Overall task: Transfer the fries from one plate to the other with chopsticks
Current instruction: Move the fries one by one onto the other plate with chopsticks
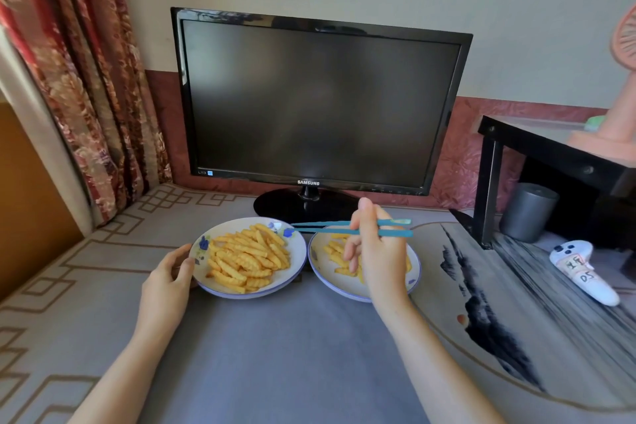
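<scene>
Two white plates with blue rims sit side by side on the grey cloth. The left plate [296,251] carries a large heap of crinkle-cut fries [249,260]. The right plate [321,272] has a smaller lot of fries [335,251], partly hidden by my right hand [378,251]. That hand grips a pair of blue chopsticks [320,227], lying nearly level with tips over the far rim of the left plate and no fry between them. My left hand [168,277] holds the left plate's near-left edge.
A black Samsung monitor [320,103] stands just behind the plates on its round base. A black shelf [550,155] with a pink fan [616,86] is at the right, a grey cylinder [528,212] and a white controller [581,268] below it. A curtain [79,79] hangs at the left.
</scene>
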`<state>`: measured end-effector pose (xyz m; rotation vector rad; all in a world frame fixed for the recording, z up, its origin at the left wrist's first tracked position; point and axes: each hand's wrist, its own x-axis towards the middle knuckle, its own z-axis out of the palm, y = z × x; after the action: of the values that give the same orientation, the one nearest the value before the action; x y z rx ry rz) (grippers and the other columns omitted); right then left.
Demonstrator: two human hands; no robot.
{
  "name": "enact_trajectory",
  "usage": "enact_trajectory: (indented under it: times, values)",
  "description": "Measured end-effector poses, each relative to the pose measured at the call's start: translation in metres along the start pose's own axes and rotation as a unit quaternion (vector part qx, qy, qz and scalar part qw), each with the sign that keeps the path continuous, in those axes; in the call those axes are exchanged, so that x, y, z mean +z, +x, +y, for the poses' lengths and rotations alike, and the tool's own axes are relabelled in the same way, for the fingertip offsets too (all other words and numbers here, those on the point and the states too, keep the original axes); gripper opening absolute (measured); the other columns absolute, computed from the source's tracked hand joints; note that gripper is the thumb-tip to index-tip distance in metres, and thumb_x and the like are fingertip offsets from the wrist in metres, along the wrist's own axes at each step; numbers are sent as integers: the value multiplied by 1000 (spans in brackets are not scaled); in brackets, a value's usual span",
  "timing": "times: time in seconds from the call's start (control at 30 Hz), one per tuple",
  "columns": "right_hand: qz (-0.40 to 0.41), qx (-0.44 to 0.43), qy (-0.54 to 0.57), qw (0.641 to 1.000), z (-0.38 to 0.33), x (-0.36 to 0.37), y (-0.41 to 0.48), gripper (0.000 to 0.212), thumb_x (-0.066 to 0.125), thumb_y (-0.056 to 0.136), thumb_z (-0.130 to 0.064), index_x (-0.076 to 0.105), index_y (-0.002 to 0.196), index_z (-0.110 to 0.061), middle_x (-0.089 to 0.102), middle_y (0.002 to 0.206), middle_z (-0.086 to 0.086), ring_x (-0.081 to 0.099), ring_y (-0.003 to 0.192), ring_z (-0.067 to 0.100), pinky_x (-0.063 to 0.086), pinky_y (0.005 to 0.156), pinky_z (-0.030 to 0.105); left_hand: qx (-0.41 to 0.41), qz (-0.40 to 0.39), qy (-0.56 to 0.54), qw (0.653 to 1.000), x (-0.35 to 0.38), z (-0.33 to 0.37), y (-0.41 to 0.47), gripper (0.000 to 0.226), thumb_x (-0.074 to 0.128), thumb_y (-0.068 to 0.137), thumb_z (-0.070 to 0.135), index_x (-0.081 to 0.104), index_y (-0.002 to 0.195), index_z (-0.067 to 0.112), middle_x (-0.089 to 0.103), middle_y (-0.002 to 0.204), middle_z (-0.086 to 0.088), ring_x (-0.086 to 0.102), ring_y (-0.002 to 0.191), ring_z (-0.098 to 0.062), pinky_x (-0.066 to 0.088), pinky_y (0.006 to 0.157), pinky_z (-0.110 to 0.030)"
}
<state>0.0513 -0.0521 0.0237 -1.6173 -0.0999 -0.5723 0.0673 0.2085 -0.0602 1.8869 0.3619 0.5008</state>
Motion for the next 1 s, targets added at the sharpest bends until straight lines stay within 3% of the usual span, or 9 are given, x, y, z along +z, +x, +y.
enact_trajectory:
  times: [0.3, 0.4, 0.5, 0.67, 0.8, 1.0]
  values:
    - [102, -28, 11, 994, 1, -88, -16, 39, 40, 102, -27, 46, 69, -8, 45, 39, 10, 32, 30, 18, 24, 32, 18, 3, 0, 7, 1000, -1, 2, -1, 31, 48, 98, 19, 60, 126, 16, 66, 117, -6, 63, 102, -28, 43, 85, -34]
    - [119, -32, -5, 992, 0, -105, -25, 38, 38, 102, -27, 45, 71, -7, 44, 54, 26, 35, 30, 14, 23, 32, 16, 3, -1, 8, 1000, -1, 4, -3, 31, 47, 98, 18, 60, 126, 15, 66, 116, -6, 63, 99, -28, 42, 85, -34]
    - [120, -30, -16, 992, -4, -114, -33, 38, 38, 102, -27, 44, 71, -5, 45, 59, 31, 37, 30, 13, 24, 32, 18, 0, 2, 11, 1000, -2, 5, -4, 31, 47, 98, 18, 60, 126, 15, 65, 118, -7, 62, 102, -28, 41, 86, -33]
    - [107, -28, -44, 993, -10, -116, -41, 42, 41, 100, -26, 44, 69, 1, 42, 60, 33, 38, 30, 12, 25, 32, 17, -5, 2, -3, 1000, -2, 11, -8, 32, 47, 98, 13, 59, 127, 10, 65, 107, -5, 62, 84, -25, 39, 81, -30]
    - [91, -12, -41, 995, -7, -109, -38, 42, 42, 100, -25, 44, 70, 4, 43, 60, 38, 38, 30, 14, 26, 32, 16, 1, 4, 2, 1000, -1, 17, -12, 32, 46, 98, 12, 58, 128, 8, 61, 106, -3, 57, 87, -19, 36, 82, -28]
    - [126, -5, -23, 992, 0, -103, -37, 40, 40, 101, -27, 46, 70, -3, 45, 50, 25, 36, 32, 16, 28, 32, 17, -1, 9, 3, 1000, -2, 18, -13, 33, 46, 98, 12, 58, 128, 8, 64, 114, -8, 53, 89, -17, 34, 83, -26]
